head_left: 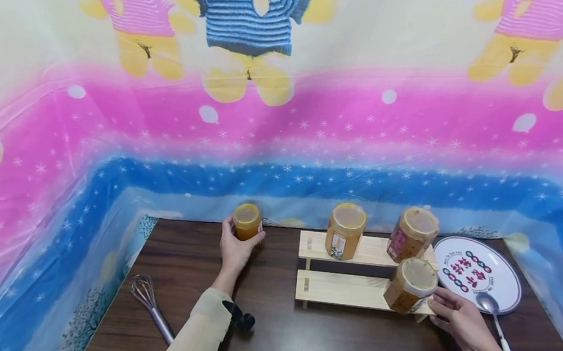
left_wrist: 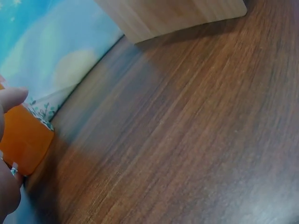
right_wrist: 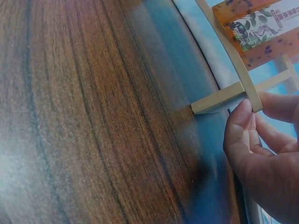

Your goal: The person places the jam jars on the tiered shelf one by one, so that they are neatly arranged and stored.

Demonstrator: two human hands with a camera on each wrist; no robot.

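left hand [head_left: 235,248] wraps its fingers and thumb round a small orange jar [head_left: 247,221] with a yellow lid, standing on the dark wooden table [head_left: 326,344] near the back edge, well left of the two-tier wooden rack [head_left: 352,287]; in the left wrist view the jar's orange side [left_wrist: 23,140] shows between the fingertips. right hand [head_left: 461,321], fingers curled, pinches the right end of the rack's lower tier [right_wrist: 247,88], just beside a labelled jar [head_left: 410,285] on that tier. two further jars stand on the upper tier, one in the middle [head_left: 344,231], one tilted at the right end [head_left: 412,234]. a printed white plate [head_left: 478,273] lies right of the rack, a spoon [head_left: 494,320] at its near rim. a whisk [head_left: 151,307] lies at front left.
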